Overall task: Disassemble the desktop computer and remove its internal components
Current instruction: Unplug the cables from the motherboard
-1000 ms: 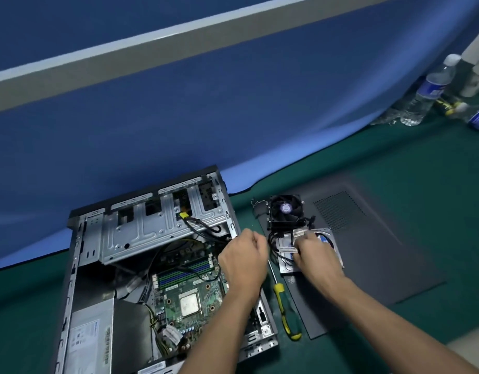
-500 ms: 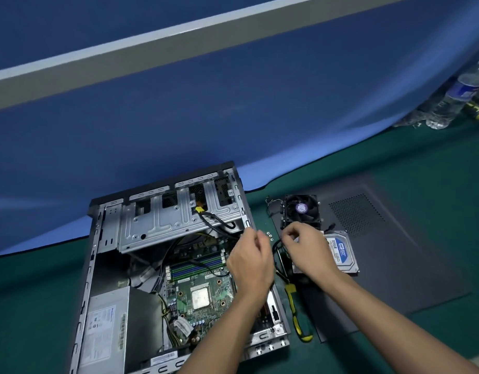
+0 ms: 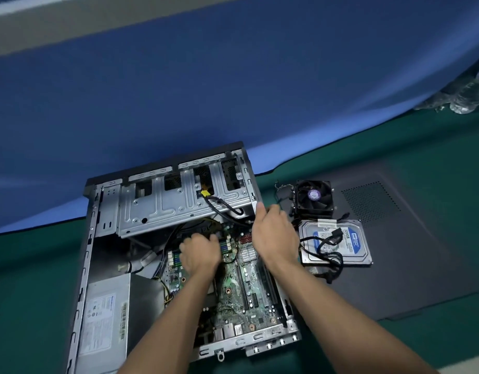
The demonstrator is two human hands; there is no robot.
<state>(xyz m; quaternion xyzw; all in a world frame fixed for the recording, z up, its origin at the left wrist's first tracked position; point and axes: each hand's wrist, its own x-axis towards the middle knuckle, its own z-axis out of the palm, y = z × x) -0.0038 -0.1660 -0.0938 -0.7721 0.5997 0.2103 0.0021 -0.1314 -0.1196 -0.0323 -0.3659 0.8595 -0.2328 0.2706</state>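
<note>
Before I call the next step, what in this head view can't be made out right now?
- Left hand: its fingertips and whatever they touch on the motherboard are hidden by the hand itself.
- Right hand: motion-blurred at the case edge; any grip is unclear.
- CPU socket: covered by the left forearm.
- Hard drive label: small print too small to read.
- Bottles, top right: blurred, cut by the frame edge.

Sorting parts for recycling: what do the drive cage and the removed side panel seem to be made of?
Drive cage: looks like bare sheet steel, dull silver with stamped ribs and punched holes. Side panel: probably painted metal, matte dark grey with a perforated vent; plastic can't be ruled out.
</note>
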